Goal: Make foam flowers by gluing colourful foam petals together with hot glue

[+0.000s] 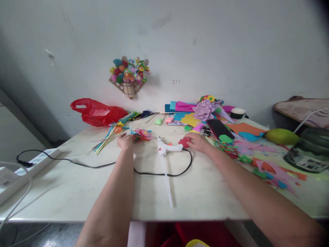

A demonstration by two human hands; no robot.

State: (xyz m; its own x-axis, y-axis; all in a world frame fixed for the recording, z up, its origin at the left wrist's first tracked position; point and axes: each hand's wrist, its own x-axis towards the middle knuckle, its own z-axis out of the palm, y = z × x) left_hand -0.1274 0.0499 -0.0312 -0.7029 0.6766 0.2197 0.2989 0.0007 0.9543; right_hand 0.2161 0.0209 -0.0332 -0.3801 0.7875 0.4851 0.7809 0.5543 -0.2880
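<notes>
Here our right hand (pixel 196 141) grips the red scalloped foam piece (pixel 184 142), right of the white glue gun (pixel 170 148); our left closes around colourful foam flowers (pixel 143 134). Careful: snagging the gun's black cord (pixel 191 161) could drag its nozzle into them.

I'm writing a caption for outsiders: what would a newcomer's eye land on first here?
Probably the multicoloured flower bouquet mounted on the pale wall. Next, the bright red plastic bag at the back left of the table. Then the white glue gun, lying between the left hand and right hand.
</notes>
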